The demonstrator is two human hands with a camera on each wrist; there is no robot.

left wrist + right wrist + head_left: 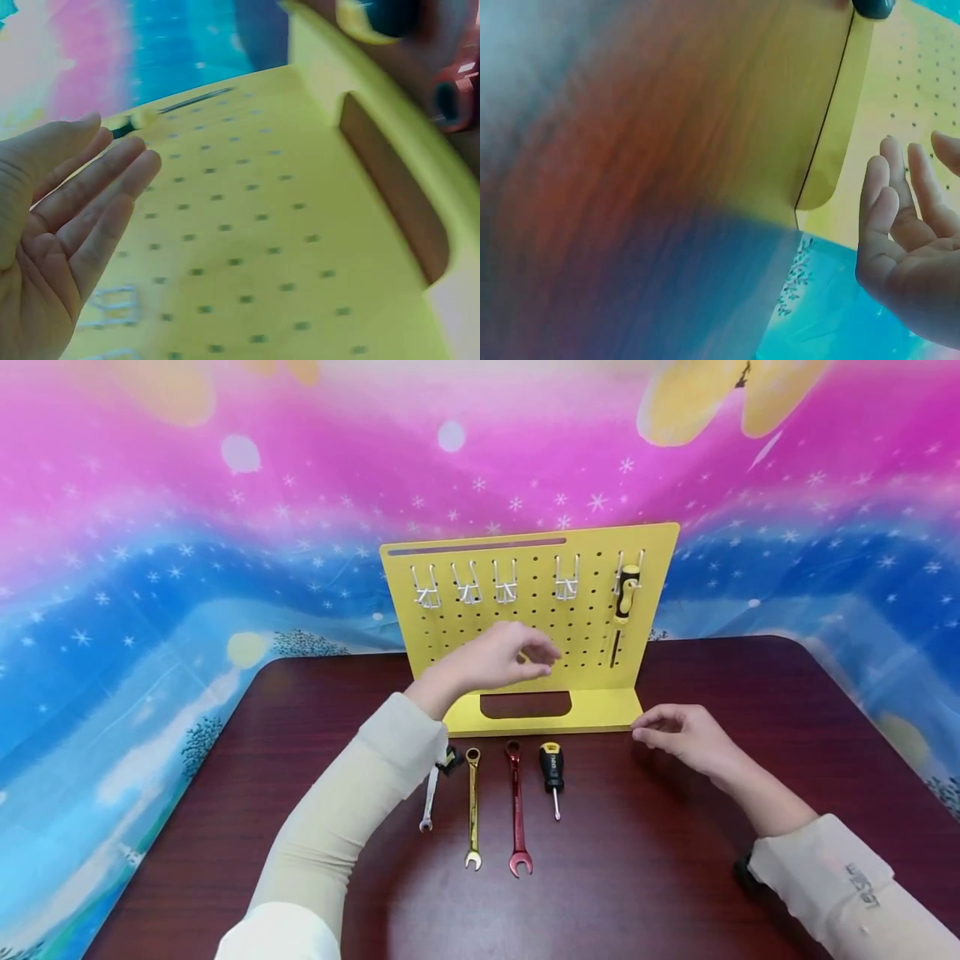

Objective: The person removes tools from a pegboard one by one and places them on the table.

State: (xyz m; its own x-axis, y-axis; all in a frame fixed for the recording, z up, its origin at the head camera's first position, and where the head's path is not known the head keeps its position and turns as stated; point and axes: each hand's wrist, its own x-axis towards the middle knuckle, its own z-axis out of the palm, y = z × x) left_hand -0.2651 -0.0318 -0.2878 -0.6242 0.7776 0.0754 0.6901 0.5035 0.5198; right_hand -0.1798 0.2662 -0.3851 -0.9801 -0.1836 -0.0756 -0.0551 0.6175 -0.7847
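In the head view my left hand point(510, 656) hovers before the yellow pegboard point(525, 677), fingers loosely bent and nothing in them. My right hand point(686, 735) is near the pegboard base's right front corner, also holding nothing; whether it touches the base I cannot tell. A screwdriver point(625, 597) with a black and yellow handle hangs from the rightmost hook. On the table below lie a gold wrench point(473, 810), a red wrench point(517, 814), a shorter screwdriver point(552, 768) and a silver wrench point(429, 797), its upper part partly hidden by my left sleeve.
White wire hooks point(506, 585) sit along the pegboard's upper part. A small black and yellow item point(451, 762) shows beside the left sleeve, partly hidden. The dark red-brown table point(637, 877) ends at a patterned cloth backdrop point(315, 568) behind and at the sides.
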